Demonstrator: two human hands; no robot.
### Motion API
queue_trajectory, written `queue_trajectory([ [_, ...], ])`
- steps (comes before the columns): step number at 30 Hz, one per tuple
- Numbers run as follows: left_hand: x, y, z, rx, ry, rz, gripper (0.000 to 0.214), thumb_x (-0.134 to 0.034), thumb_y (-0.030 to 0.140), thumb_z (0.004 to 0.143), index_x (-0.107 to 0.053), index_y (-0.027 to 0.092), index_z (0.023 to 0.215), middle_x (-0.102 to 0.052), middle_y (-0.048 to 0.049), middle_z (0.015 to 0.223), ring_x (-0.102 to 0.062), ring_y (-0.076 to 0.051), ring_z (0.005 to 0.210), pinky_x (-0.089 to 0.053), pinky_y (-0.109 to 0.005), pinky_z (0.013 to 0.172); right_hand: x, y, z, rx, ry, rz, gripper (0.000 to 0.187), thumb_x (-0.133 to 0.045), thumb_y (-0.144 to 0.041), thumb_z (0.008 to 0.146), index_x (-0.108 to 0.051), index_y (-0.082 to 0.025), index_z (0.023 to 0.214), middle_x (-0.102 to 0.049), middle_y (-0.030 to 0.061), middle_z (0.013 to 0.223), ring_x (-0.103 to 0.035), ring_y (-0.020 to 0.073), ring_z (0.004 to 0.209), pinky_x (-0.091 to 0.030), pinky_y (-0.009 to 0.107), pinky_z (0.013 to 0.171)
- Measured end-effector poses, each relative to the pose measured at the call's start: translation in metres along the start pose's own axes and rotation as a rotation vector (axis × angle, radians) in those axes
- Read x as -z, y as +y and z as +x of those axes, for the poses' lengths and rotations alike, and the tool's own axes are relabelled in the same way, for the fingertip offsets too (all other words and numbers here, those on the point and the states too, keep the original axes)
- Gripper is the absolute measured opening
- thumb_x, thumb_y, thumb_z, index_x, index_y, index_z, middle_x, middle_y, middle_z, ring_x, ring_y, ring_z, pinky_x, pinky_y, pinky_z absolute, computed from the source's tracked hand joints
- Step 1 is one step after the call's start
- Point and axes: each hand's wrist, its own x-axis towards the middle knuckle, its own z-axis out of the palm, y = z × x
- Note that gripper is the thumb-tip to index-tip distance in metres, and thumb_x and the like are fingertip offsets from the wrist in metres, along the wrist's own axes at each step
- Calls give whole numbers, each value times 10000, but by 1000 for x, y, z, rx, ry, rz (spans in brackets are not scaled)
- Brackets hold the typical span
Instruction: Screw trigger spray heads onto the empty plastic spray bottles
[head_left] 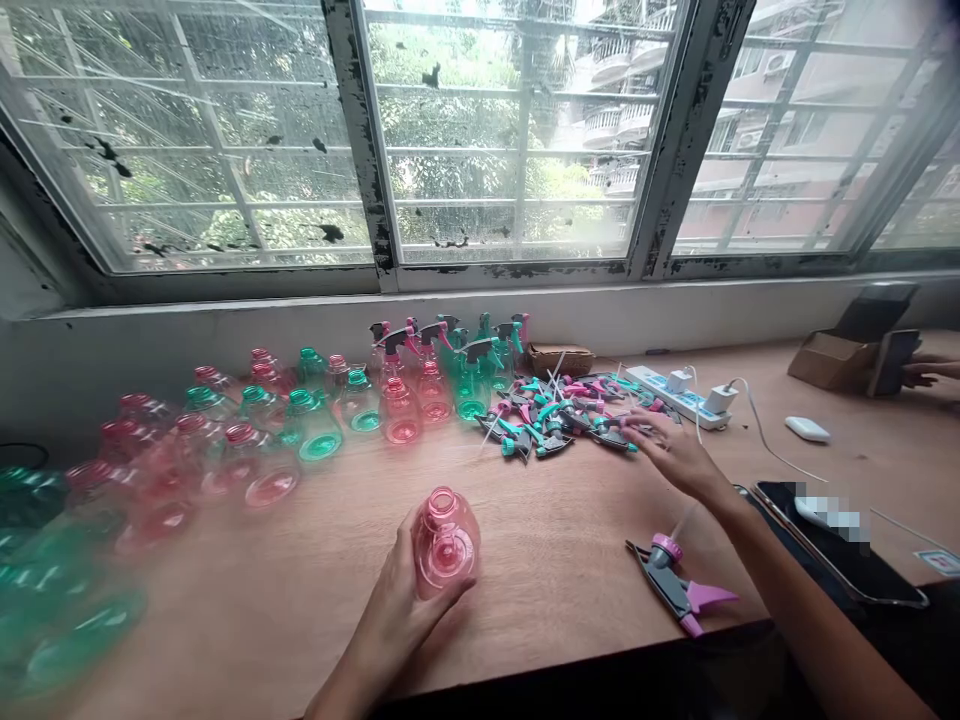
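My left hand (409, 580) is closed round a clear pink spray bottle (447, 540) with an uncapped neck, held just above the front of the table. My right hand (671, 455) is stretched out at the right edge of a heap of trigger spray heads (555, 415) in grey, pink and teal. Its fingers are extended over the outermost heads; whether they touch one is hard to see. Beneath my right forearm a single grey and pink spray head (679, 585) with a dip tube lies by the table's front edge.
Uncapped pink and green bottles (255, 465) stand in rows at left. Bottles with heads fitted (472, 380) stand by the wall. A power strip (679, 395), white case (808, 429), phone (840, 545) and cardboard box (844, 355) are at right, with another person's hand (934, 370).
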Motion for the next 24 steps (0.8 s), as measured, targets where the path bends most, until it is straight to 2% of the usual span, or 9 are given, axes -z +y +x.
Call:
queue_trajectory([
  [2,0,1,1,-4,-15,9,770,-690,412,862,-251,230,1468,-475,-168,1496,-473,-320,1386,-354,-536,1170,0,6,-10,31,-98,-34,274,-684,-446,858,-770,-254,1034,-723,162,1320,-614,444,1262,-551,649,991],
  [4,1,1,0,-4,-22,22,764,-698,416,855,-270,218,1455,-482,-170,1479,-482,-321,1367,-359,-532,1159,1,5,-18,57,-148,-43,262,-598,-433,919,-770,-270,1030,-714,145,1342,-610,416,1277,-509,641,1049],
  [8,2,3,-1,-1,-24,44,739,-675,420,875,-263,229,1458,-486,-159,1467,-490,-317,1352,-371,-515,1143,8,-21,-41,98,-83,-23,354,-365,-356,1023,-634,-281,1240,-618,127,1462,-522,340,1380,-422,621,1145],
  [11,3,3,-1,-7,-33,60,743,-672,431,876,-253,242,1459,-477,-144,1476,-475,-309,1364,-358,-500,1153,14,-40,-80,176,-62,7,369,-370,-274,1017,-549,-384,1320,-507,7,1561,-346,275,1491,-335,568,1227],
  [13,3,2,-1,-8,-42,69,764,-682,438,870,-242,244,1463,-474,-140,1480,-472,-302,1364,-357,-492,1155,11,-39,-118,250,-100,-5,438,-419,-245,985,-528,-457,1353,-539,-23,1531,-383,310,1468,-463,582,1144],
  [15,3,2,-1,-3,-52,76,763,-683,448,871,-244,245,1462,-481,-141,1475,-481,-299,1354,-370,-490,1147,2,-28,-158,310,-38,-18,429,-427,-281,971,-573,-485,1320,-646,-9,1426,-555,329,1347,-659,501,899],
  [18,3,4,-1,10,-62,92,771,-682,456,874,-242,243,1470,-483,-145,1474,-481,-307,1351,-371,-509,1140,-12,-12,-199,312,-116,-2,376,-438,-276,980,-645,-336,1288,-746,65,1275,-701,320,1171,-687,400,829],
  [21,3,6,-1,19,-69,108,785,-687,446,873,-237,229,1478,-470,-153,1488,-461,-315,1366,-358,-521,1145,-19,-17,-197,271,-178,5,333,-421,-240,1003,-664,-258,1229,-755,103,1222,-693,298,1178,-636,374,940],
  [24,3,7,-1,19,-76,121,770,-687,449,872,-249,228,1466,-471,-153,1488,-457,-315,1370,-357,-517,1147,-20,-36,-157,259,-300,-24,303,-389,-216,1020,-651,-242,1169,-745,118,1205,-689,280,1176,-606,405,993],
])
